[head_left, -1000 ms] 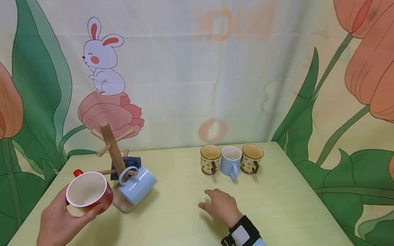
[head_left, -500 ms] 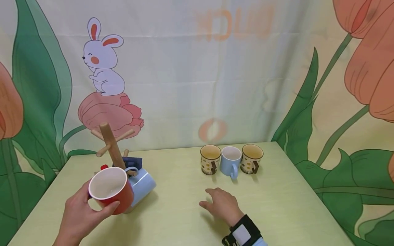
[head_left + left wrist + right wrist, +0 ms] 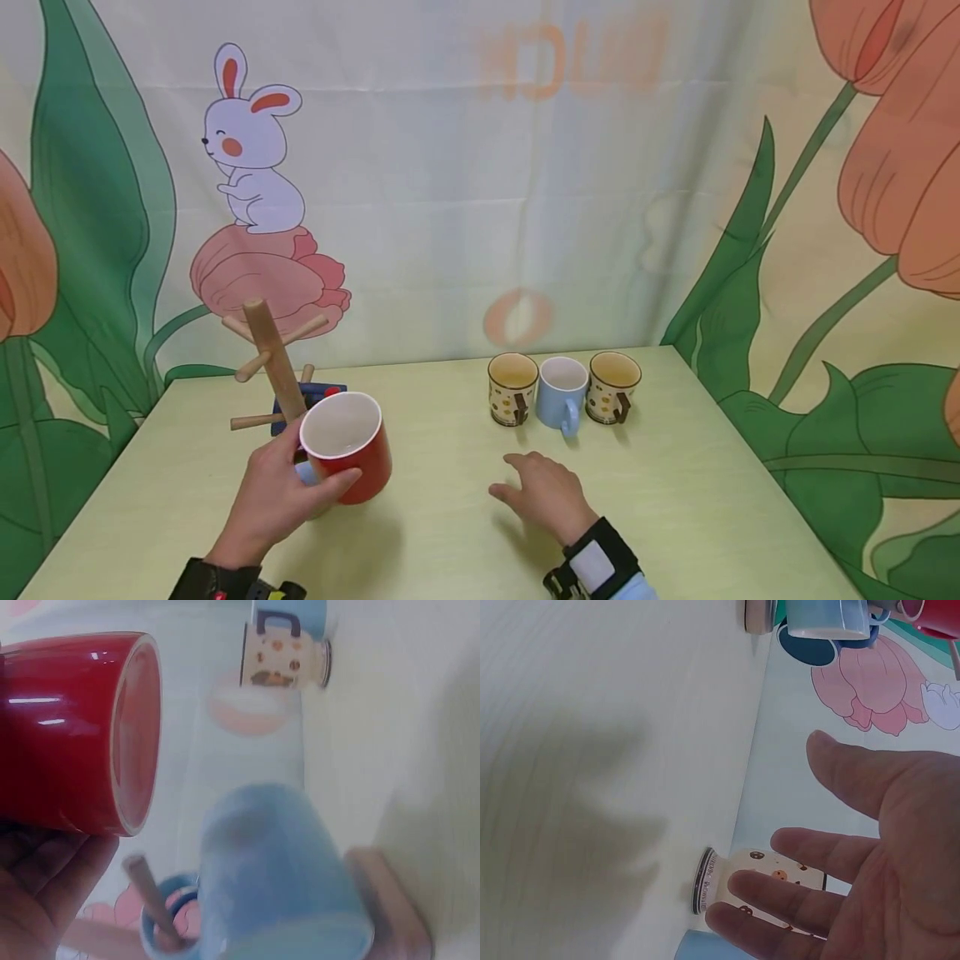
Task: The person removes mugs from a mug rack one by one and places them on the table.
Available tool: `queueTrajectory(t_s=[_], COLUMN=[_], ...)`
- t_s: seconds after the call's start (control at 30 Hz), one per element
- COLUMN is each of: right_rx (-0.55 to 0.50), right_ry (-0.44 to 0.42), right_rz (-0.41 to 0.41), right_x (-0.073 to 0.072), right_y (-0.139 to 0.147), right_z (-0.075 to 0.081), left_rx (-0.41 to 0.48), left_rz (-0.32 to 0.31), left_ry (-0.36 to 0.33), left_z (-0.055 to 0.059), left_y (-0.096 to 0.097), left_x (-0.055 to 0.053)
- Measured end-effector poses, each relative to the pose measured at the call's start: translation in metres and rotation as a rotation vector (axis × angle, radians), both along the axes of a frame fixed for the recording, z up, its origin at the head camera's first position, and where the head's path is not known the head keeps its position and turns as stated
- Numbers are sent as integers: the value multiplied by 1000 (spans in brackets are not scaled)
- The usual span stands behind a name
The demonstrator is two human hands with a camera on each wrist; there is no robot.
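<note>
My left hand (image 3: pixel 281 487) grips a red mug (image 3: pixel 360 458) with a white inside, thumb on its near side, held upright above the table. Behind it stands a wooden mug tree (image 3: pixel 273 358) with several pegs. A light blue mug (image 3: pixel 277 877) hangs tilted by its handle from a low peg; in the head view the red mug and my hand cover most of it. A dark blue mug (image 3: pixel 322 389) is partly visible behind the tree's post. Over the table's middle, my right hand (image 3: pixel 543 496) is held with thumb and fingers spread, holding nothing.
Toward the back of the table (image 3: pixel 450 533) stand a patterned cream mug (image 3: pixel 513 392), a light blue mug (image 3: pixel 561 396) and another patterned cream mug (image 3: pixel 613 390), side by side. A printed curtain (image 3: pixel 420 208) hangs right behind the table's back edge.
My left hand has carried the red mug rightward, from the left of the mug tree to in front of the hanging light blue mug. The right hand has barely shifted.
</note>
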State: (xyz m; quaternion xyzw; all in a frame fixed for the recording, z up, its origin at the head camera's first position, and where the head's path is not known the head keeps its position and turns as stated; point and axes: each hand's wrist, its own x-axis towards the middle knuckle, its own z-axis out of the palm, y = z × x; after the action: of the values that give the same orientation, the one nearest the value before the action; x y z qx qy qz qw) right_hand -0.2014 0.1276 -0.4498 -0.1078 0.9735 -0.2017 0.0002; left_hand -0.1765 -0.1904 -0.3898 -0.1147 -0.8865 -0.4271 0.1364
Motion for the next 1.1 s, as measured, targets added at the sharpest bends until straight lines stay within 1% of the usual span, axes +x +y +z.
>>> queueTrajectory(t_s=[0.07,0.2,0.43,0.53,0.67,0.83,0.97,1.1], right_rx=[2,6,16,12,3,4,48,118], right_ry=[6,27,45,54,58,66,49,24], right_rz=[0,4,22,46,92,170,250,343], right_x=[-1,-3,-8,-11,-17,-25,-31,-33], right_y=[0,1,2,2,2,-1,-6,-13], right_z=[1,5,16,22,31,45,59,69], left_rx=[9,14,76,102,127,115,109,118], left_rz=[-18,-50,-144,-180,-217,-281,-357,-464], left_ry=[-36,-88,-125,-150,-198,-256,-316,-344], left_z=[-1,-6,-17,-21,-27,-34,-37,-40], left_y=[6,18,34,39,45,50,54,56], left_x=[-3,-7,-14,-17,-20,-22,-23,-22])
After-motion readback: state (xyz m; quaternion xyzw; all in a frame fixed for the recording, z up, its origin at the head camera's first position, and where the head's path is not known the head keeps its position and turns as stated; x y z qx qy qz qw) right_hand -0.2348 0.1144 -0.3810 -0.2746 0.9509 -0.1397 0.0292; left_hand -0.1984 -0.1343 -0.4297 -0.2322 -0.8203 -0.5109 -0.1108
